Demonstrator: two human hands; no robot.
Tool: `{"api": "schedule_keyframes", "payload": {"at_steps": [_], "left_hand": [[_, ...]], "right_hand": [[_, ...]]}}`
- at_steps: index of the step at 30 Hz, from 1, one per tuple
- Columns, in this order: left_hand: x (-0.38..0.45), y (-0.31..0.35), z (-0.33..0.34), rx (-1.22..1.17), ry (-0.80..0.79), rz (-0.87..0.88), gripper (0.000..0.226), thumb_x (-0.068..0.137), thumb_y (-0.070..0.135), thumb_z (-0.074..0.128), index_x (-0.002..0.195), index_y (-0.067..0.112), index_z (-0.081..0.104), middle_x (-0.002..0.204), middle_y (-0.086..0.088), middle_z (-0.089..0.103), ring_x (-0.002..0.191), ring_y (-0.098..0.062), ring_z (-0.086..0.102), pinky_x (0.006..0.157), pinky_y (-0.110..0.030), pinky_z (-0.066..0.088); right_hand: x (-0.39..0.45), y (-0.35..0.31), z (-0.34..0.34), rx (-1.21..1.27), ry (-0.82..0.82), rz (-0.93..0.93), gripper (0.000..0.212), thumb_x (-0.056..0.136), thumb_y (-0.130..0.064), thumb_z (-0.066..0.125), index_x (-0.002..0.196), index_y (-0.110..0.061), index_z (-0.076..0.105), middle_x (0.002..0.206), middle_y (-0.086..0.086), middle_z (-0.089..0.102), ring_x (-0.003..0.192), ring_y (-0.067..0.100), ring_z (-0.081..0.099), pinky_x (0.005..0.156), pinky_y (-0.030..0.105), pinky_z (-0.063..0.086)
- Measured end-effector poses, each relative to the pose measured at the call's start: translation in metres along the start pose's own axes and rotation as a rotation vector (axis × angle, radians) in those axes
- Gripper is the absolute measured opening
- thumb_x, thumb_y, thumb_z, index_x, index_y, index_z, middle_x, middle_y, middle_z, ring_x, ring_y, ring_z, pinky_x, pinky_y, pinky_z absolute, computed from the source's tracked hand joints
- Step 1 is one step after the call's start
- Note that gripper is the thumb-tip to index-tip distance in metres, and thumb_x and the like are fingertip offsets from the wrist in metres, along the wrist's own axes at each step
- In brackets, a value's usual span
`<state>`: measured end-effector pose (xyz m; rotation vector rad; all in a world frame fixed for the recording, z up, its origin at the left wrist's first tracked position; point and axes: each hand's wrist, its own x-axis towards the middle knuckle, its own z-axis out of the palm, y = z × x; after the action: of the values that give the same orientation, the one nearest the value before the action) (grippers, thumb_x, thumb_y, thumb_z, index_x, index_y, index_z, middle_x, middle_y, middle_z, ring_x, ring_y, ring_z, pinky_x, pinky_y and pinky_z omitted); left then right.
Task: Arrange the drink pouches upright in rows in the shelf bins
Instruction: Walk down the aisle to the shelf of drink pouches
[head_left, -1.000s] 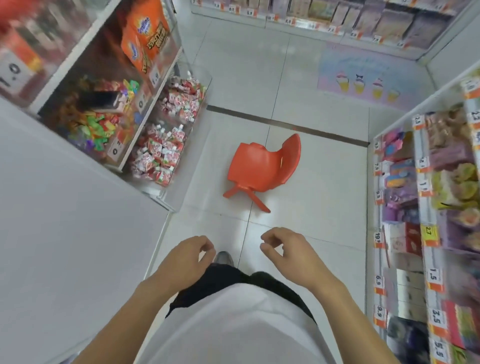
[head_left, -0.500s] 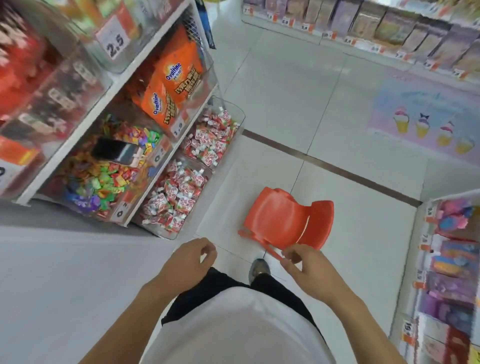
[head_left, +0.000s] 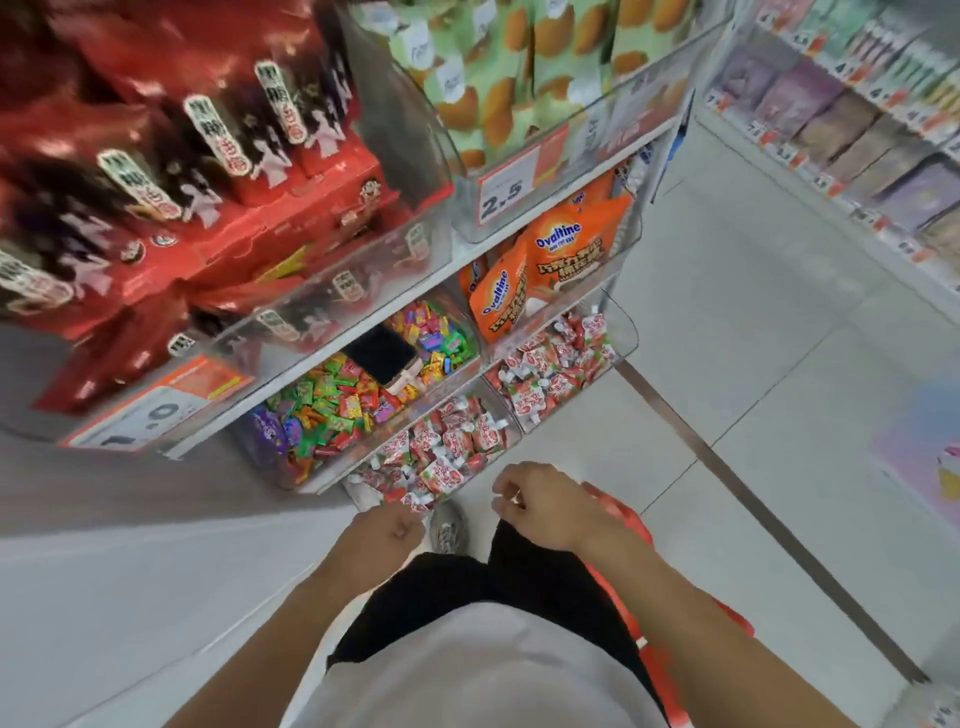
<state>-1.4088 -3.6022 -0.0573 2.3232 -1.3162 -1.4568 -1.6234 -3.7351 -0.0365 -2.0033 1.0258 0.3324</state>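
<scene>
1. Compared with the earlier frames, the view now sits much closer to the shelving, which fills the upper left, and the orange plastic chair (head_left: 623, 525) has gone from open floor ahead to a place beneath and behind the person's right forearm, mostly hidden.
2. Left hand (head_left: 382, 535): held low in front of the body, fingers curled inward into a loose fist, holding nothing, just short of the near bin's front edge.
3. Right hand (head_left: 545, 506): level with the left and well apart from the bins, fingers curled with the tips drawn together; whether anything is pinched between them cannot be told.
4. Drink pouches (head_left: 447, 452): red, white and green spouted pouches lying in a jumbled heap, not upright, in the near clear bin (head_left: 506, 441) on the lowest tier.
5. Second heap of the same pouches (head_left: 550, 364), equally disordered, in the far clear bin (head_left: 626, 332) beside the first.
6. Shelf above: a bin of small multicoloured wrapped sweets (head_left: 327, 410) with a dark phone (head_left: 382, 356) resting on top.
7. Orange Ovaltine bags (head_left: 550, 270) standing to the right of the sweets.
8. Upper tiers: red snack packs (head_left: 208, 218) and green packs (head_left: 519, 67), motion-blurred.
9. White tiled floor (head_left: 727, 364) with a dark strip running across it.
</scene>
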Motion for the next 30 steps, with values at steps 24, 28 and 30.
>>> {"api": "schedule_keyframes", "payload": {"at_steps": [24,28,30], "left_hand": [[0.165,-0.067,0.104,-0.189,0.367,-0.337,0.020,0.083,0.021,0.065,0.102,0.018,0.066,0.105,0.000,0.067,0.100,-0.024,0.063,0.082,-0.025,0.044],[0.216,-0.118,0.137,0.148,0.247,-0.224,0.038,0.084,0.029,0.066,0.121,0.024,0.057,0.120,0.000,0.061,0.110,-0.025,0.058,0.092,-0.034,0.045],[0.238,-0.141,0.146,0.291,0.246,-0.189,0.046,0.083,0.031,0.067,0.127,0.030,0.054,0.126,0.005,0.057,0.115,-0.021,0.054,0.094,-0.033,0.044]], "right_hand": [[0.270,0.086,0.088,-0.379,-0.486,-0.433,0.016,0.082,-0.020,0.063,0.071,-0.026,0.052,0.070,-0.006,0.053,0.074,0.019,0.052,0.062,0.029,0.038],[0.298,0.108,0.140,-0.554,-0.362,-0.596,0.035,0.087,-0.047,0.062,0.113,-0.023,0.057,0.117,0.003,0.054,0.100,0.025,0.057,0.084,0.037,0.048],[0.305,0.125,0.164,-0.618,-0.273,-0.642,0.057,0.088,-0.057,0.059,0.134,-0.025,0.048,0.145,0.005,0.034,0.116,0.027,0.054,0.089,0.035,0.046]]}}
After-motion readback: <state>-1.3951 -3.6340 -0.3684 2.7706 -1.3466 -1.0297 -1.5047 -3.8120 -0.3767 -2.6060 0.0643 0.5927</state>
